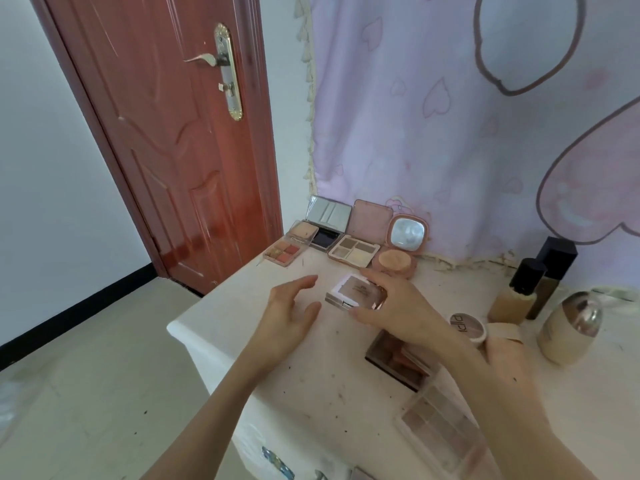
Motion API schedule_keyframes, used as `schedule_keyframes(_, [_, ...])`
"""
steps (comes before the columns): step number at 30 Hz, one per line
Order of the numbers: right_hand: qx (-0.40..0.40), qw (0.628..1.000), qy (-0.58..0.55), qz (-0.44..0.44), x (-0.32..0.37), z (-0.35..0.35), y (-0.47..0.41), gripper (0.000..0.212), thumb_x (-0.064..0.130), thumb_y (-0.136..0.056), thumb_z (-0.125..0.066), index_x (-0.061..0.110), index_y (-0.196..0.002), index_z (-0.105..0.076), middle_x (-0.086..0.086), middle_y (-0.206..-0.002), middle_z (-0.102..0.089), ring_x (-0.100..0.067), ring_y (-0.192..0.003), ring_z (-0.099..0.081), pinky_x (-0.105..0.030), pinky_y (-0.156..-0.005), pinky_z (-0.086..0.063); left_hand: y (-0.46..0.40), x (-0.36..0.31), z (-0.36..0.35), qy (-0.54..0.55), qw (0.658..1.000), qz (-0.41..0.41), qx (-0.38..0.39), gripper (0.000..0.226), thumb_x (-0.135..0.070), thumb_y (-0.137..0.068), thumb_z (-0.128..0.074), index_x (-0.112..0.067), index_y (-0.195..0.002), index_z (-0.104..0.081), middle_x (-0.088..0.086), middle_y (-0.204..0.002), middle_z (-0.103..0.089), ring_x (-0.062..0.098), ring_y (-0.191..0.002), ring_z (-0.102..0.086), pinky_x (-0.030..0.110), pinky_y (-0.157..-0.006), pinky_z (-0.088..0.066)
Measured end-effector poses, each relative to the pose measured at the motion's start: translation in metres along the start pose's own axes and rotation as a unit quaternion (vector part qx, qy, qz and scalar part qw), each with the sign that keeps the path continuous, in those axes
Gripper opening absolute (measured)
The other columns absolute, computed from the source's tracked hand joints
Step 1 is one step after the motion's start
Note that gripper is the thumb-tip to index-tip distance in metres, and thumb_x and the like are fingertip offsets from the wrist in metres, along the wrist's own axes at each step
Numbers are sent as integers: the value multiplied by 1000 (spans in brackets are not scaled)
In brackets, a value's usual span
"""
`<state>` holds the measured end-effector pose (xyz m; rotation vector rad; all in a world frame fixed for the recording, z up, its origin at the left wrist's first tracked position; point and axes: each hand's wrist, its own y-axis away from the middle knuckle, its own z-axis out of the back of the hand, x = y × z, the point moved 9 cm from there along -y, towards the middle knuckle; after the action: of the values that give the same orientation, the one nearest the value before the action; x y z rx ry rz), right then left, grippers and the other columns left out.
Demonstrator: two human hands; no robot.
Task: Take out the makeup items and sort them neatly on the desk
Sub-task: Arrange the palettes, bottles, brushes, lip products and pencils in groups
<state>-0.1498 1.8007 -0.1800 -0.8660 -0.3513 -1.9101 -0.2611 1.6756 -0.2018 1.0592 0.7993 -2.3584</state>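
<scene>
- A small square compact [356, 292] with a clear lid sits near the middle of the white desk [221, 320]
- The right hand [398, 306] holds the compact, with fingers curled over its far side and the thumb at its near edge
- The left hand [289, 306] is just beside the compact on the left, with fingers spread and loose, holding nothing
- At the back of the desk there is a row of open makeup cases: a six-colour palette [284, 252], a case with a mirror lid [327, 223], a four-colour palette [356, 252] and a round pink powder case [400, 251] with its mirror standing up
- Near the right arm lie a dark blush palette [394, 358] and a long clear eyeshadow palette [440, 427]
- A small round pot [467, 329] sits just past the right wrist
- To the right stand a foundation bottle [516, 292] with a black cap, a tall dark bottle [554, 271] and a cream bottle [568, 330] with a shiny top
- A red door [156, 133] is on the left, and a pink heart cloth [450, 116] hangs behind the desk
</scene>
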Motion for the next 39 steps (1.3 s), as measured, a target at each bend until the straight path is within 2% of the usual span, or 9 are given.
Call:
schedule_keyframes(3, [-65,990,-124,9,4,15,3,61,27,-77,-73,26,-133,-48,25,-100,-52,17,-83,-49,1,-72,-37,3,-4,8,87,995,39,-13,35,-27,-92,-53,-32,-127,-49,-17,-123,-55,4,-116,-47,16,-96,-38])
schedule_keyframes(8, [-62,993,-87,54,14,17,8,73,26,-75,-74,29,-139,-39,36,-108,-35,-1,-115,-36,-15,-96,-27,7,-13,3,193,979,70,10,46,-48,-82,-53,-32,-125,-54,-20,-112,-64,-5,-101,-57,11,-81,-45])
schedule_keyframes(11, [-71,990,-110,57,12,12,16,74,33,-73,-75,39,-137,-37,36,-114,-36,5,-116,-36,-8,-91,-28,10,-22,-18,258,963,68,48,34,-35,-85,-63,-19,-115,-64,1,-106,-69,14,-96,-61,27,-85,-49])
schedule_keyframes(15, [-82,983,-161,28,-1,13,20,78,43,-69,-77,36,-137,-40,19,-129,-43,-1,-120,-40,-20,-100,-34,7,-33,-30,318,944,59,71,32,-23,-85,-63,-7,-112,-64,24,-111,-64,41,-109,-57,56,-100,-40])
schedule_keyframes(21, [-95,973,-206,47,5,21,23,72,41,-72,-75,33,-136,-43,25,-127,-46,11,-115,-42,-1,-89,-34,-4,-47,-26,376,921,46,89,36,-19,-88,-58,-6,-123,-58,17,-120,-62,33,-114,-57,39,-99,-46])
schedule_keyframes(26, [-126,950,-283,31,3,27,24,54,23,-82,-68,27,-133,-49,14,-126,-55,1,-110,-54,-18,-98,-43,-8,-50,-25,384,919,49,71,34,-18,-88,-52,-9,-119,-61,15,-119,-63,30,-109,-60,35,-92,-50])
schedule_keyframes(29, [-153,947,-279,44,7,32,24,48,15,-81,-69,43,-116,-53,15,-113,-58,2,-98,-57,-17,-93,-46,-9,-55,-26,379,921,48,70,33,-19,-88,-50,-12,-119,-62,12,-119,-64,28,-110,-60,33,-91,-50])
schedule_keyframes(34, [-160,938,-306,33,4,30,23,47,8,-78,-71,43,-106,-57,12,-110,-60,8,-88,-59,-12,-86,-48,-10,-65,-21,298,952,23,71,29,-13,-91,-52,-15,-118,-63,7,-113,-68,27,-107,-62,40,-96,-47])
schedule_keyframes(39, [-97,864,-492,-45,-10,15,18,37,30,-86,-64,30,-123,-59,15,-105,-70,5,-103,-61,-12,-85,-49,-15,-92,-8,116,990,-73,26,37,1,-90,-52,-29,-105,-68,-15,-107,-69,6,-101,-63,15,-87,-47])
